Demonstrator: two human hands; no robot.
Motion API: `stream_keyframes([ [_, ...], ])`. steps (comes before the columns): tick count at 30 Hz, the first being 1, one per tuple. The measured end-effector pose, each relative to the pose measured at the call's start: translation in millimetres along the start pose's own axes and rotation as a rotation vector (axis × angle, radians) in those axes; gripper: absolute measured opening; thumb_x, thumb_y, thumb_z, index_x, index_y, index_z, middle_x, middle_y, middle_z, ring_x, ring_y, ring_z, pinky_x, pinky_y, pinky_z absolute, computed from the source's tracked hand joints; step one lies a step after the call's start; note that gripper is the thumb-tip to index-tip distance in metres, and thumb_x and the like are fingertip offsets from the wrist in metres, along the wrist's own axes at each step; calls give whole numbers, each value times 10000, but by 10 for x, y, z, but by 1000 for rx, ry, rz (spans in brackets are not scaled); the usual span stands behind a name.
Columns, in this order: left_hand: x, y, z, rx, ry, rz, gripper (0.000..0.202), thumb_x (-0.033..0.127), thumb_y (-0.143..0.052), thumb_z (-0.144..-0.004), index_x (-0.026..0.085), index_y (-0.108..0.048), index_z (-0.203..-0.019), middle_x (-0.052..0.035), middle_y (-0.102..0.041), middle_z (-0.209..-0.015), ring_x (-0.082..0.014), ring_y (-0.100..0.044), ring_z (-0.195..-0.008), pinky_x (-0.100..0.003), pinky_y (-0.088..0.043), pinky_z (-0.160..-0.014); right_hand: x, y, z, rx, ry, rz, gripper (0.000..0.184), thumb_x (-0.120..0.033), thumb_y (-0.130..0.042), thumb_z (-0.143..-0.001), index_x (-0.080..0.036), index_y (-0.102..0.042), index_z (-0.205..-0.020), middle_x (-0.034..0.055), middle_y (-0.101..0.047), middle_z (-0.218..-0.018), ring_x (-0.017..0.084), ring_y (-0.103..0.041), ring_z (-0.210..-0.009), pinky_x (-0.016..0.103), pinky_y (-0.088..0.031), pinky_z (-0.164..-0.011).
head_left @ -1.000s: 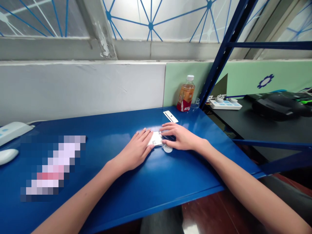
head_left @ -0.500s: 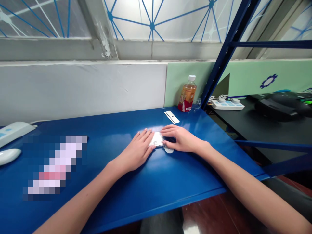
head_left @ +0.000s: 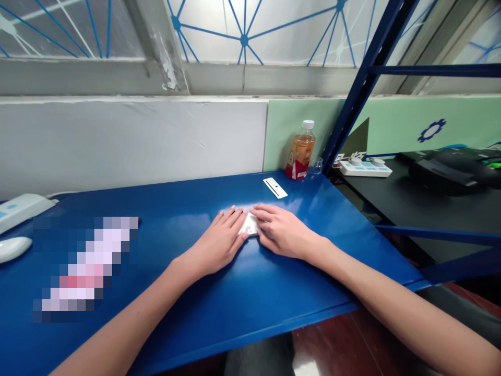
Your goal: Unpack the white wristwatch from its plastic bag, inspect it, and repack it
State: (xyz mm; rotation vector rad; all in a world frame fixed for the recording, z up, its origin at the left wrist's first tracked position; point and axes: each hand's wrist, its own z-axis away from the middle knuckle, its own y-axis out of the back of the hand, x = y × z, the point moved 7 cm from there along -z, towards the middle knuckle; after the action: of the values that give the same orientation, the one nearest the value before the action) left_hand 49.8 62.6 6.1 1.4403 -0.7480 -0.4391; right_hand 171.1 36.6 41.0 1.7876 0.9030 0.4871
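A small, white, shiny flat piece (head_left: 248, 224) lies on the blue table between my two hands; its exact kind cannot be made out. My left hand (head_left: 219, 240) rests flat over its left side, fingers stretched out and thumb along the near edge. Over the right side sits my right hand (head_left: 282, 230), palm down, its fingers slightly bent and apart, with fingertips and thumb touching the piece. Both hands hide much of it. Beyond my right hand lies a white card (head_left: 275, 188) with a dark slot.
Against the wall stands a drink bottle (head_left: 301, 154) with a white cap. At left are a blurred-out object (head_left: 90, 261), a power strip (head_left: 25, 209) and a white rounded object (head_left: 13, 249). A blue metal frame (head_left: 354, 78) rises at the right, beside a black desk (head_left: 410, 201).
My right hand has shifted slightly left and nearer, its thumb drawn in toward the fingers. It now covers the round white disc seen before. My left hand stays in place.
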Motion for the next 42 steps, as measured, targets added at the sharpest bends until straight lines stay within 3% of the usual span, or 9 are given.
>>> stream_keyframes([
  [4, -7, 15, 8, 23, -1, 13, 608, 484, -250, -1028, 125, -296, -1517, -160, -275, -1586, -313, -171, -1484, -530, -217, -1166, 127, 10, 9, 47, -62, -163, 236, -180, -544, -861, -116, -770, -865, 173, -645, -1291, 297, -566, -1252, 448, -453, -1066],
  [7, -35, 10, 9, 36, 8, 14, 610, 486, -266, -1025, 116, -320, -1506, -183, -272, -1581, -329, -163, -1483, -538, -225, -1161, 365, 5, 23, 123, -214, -365, 229, -202, -552, -883, -189, -780, -906, 119, -669, -1268, 260, -598, -1215, 440, -483, -1015],
  [11, -67, -6, 3, 21, 29, 16, 609, 478, -280, -1027, 110, -313, -1510, -182, -282, -1578, -325, -159, -1484, -526, -218, -1167, 596, -27, 34, 143, -345, -478, 218, -206, -563, -885, -195, -778, -915, 120, -698, -1205, 244, -648, -1142, 419, -500, -976],
  [21, -38, 40, 13, 74, -17, 93, 556, 452, -264, -1043, 155, -315, -1511, -143, -316, -1574, -283, -192, -1481, -496, -242, -1170, 601, 13, 67, 101, -149, -310, 425, -77, -557, -851, -190, -653, -1249, 121, -661, -1251, 234, -610, -1167, 424, -477, -1020],
  [25, 23, 101, 24, 105, -55, 145, 535, 435, -247, -1050, 182, -298, -1518, -116, -302, -1586, -263, -211, -1479, -468, -266, -1172, 564, 48, 54, 119, -100, -396, 326, -139, -578, -894, -228, -697, -1184, 100, -694, -1173, 222, -646, -1069, 414, -512, -950],
  [29, 63, 194, 38, 153, -44, 217, 528, 435, -241, -1048, 198, -299, -1516, -97, -269, -1602, -264, -240, -1471, -445, -274, -1176, 570, 201, 52, 221, -110, -530, 228, -231, -611, -911, -246, -738, -1100, 82, -701, -1059, 197, -651, -957, 390, -527, -884],
  [33, 64, 358, 67, 317, -36, 364, 509, 429, -245, -1046, 171, -383, -1462, -104, -381, -1545, -252, -326, -1435, -431, -269, -1180, 612, 342, 50, 341, -188, -742, 187, -298, -707, -845, -229, -761, -1010, 59, -694, -937, 181, -640, -863, 365, -528, -823],
  [37, 46, 553, 131, 534, -3, 531, 462, 444, -294, -1030, 152, -588, -1233, -121, -611, -1304, -258, -558, -1226, -403, -434, -1055, 678, 321, 44, 371, -330, -954, 189, -348, -729, -811, -197, -763, -919, 62, -716, -916, 180, -639, -841, 342, -527, -767],
  [42, 35, 507, 116, 507, 124, 707, 362, 481, -506, -949, 169, -670, -1034, -77, -732, -1004, -235, -693, -896, -321, -554, -770, 776, 128, 66, 318, -509, -1100, 267, -387, -740, -783, -160, -762, -924, 71, -736, -885, 151, -631, -741, 287, -508, -657],
])
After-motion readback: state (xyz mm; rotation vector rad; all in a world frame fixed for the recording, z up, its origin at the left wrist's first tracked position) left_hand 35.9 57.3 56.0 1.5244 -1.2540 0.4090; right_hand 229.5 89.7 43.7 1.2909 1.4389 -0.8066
